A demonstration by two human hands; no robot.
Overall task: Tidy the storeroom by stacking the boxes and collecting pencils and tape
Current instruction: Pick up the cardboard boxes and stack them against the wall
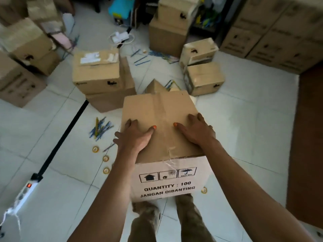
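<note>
- White floor tiles [244, 119] fill the storeroom, and cardboard boxes stand around on all sides.
- From the head view we see the box [160, 123] directly before us, above the feet, its long axis running away from us.
- Our left hand [136, 135] lies on the top near the left edge, thumb on top and fingers reaching over the side; our right hand [197, 130] lies on the top near the right edge, fingers spread over the corner. Both hands press with rather straight fingers; we cannot tell if the hidden fingertips curl under.
- Both hands are equally near to the box, one on each side of the taped middle seam.
- On the near face we read "QUANTITY : 100" and "JANGAN DIBANTING", above them three handling symbols, one marked "KEEP DRY".
- We judge the next move needs a stack in front: the two stacked boxes [97, 72] lie ahead to the left.
- Pencils [100, 127] lie left of the box, and tape rolls [105, 158] near them.
</note>
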